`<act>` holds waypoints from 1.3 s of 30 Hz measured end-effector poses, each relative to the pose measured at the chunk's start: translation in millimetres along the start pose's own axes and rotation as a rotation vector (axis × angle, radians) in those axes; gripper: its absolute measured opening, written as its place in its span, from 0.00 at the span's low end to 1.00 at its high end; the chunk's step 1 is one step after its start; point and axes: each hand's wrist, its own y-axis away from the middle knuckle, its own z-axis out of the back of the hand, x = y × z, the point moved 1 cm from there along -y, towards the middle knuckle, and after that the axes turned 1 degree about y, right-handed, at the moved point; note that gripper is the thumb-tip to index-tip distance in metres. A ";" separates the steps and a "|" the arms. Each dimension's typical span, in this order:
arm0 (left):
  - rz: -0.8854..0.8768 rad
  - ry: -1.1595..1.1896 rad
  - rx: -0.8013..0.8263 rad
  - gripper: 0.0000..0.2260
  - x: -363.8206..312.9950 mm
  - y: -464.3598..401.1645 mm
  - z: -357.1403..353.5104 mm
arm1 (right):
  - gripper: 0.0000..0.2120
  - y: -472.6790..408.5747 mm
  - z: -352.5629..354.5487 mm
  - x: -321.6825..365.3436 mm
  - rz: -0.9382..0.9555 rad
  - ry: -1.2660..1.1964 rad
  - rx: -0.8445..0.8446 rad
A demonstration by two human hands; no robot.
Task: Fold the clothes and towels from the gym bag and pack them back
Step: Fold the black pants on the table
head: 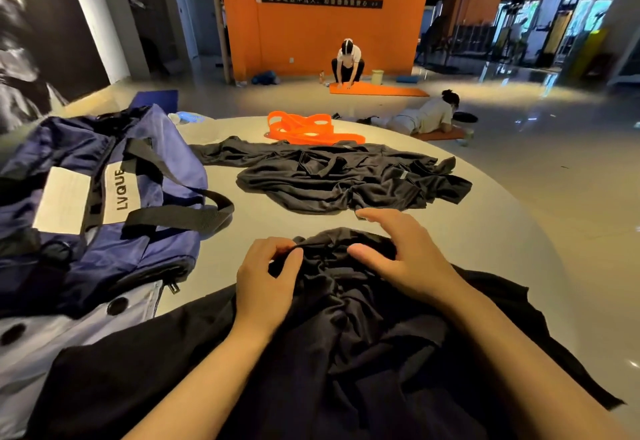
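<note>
- Left hand [266, 284]: fingers curled, pinching a bunched fold of the near black garment [346, 318] at its far edge
- Right hand [405, 259]: fingers spread and loosely bent, thumb resting on the same garment's bunched top; the fingertips hover just above the table and grip nothing
- Near black garment: crumpled, lying on the pale round table [485, 232] directly before the person, spreading toward the near edge
- Second black garment [346, 180]: spread unfolded farther across the table, apart from the hands
- Gym bag [104, 197]: navy with black straps, resting on the table's left side, beside the near garment
- Orange straps [308, 130]: piled at the far edge, just behind the second garment
- Background: two persons on orange mats on the floor
</note>
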 end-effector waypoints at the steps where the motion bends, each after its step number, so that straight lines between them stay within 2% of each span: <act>1: 0.002 0.029 -0.014 0.11 -0.9 -0.5 0.8 | 0.28 -9.5 -2.7 11.1 0.052 0.019 0.096; 3: 0.010 0.087 -0.034 0.11 -2.8 -0.7 4.3 | 0.22 -23.2 -14.1 22.4 0.109 0.030 0.196; 5: 0.001 0.112 -0.053 0.11 -3.1 -2.0 8.5 | 0.13 -26.4 -27.2 24.7 0.099 -0.037 0.167; 8: 0.040 0.151 -0.073 0.11 -0.1 -7.2 12.9 | 0.08 -16.1 -39.9 17.9 0.030 -0.194 0.103; 14: 0.054 0.081 -0.001 0.10 6.3 -11.1 13.2 | 0.11 -7.1 -45.0 14.7 -0.025 -0.262 0.028; 18: 0.045 -0.058 0.118 0.13 9.8 -11.1 12.6 | 0.09 -8.3 -45.5 13.6 -0.003 -0.272 0.033; 21: 0.053 -0.062 0.067 0.15 8.6 -13.3 16.5 | 0.12 -8.0 -47.5 7.6 -0.007 -0.209 0.093; 23: 0.038 -0.007 0.012 0.17 3.5 -19.0 19.3 | 0.10 -10.8 -43.8 2.9 -0.034 -0.215 0.073; 26: -0.046 -0.003 -0.017 0.17 -10.3 -40.5 22.1 | 0.06 -28.0 -21.6 3.4 -0.059 -0.254 -0.086; 29: -0.184 -0.071 0.017 0.12 -37.3 -81.3 27.1 | 0.08 -57.8 17.8 14.9 -0.058 -0.259 -0.143; 31: -0.280 -0.102 0.024 0.11 -63.0 -114.9 34.4 | 0.05 -83.0 48.3 19.3 -0.047 -0.194 -0.205; 35: -0.393 -0.147 -0.104 0.16 -114.6 -173.4 53.9 | 0.04 -123.5 100.0 15.1 -0.012 0.050 -0.366; 39: -0.493 -0.202 -0.207 0.10 -145.0 -213.4 70.1 | 0.03 -137.3 130.2 10.9 -0.024 0.075 -0.441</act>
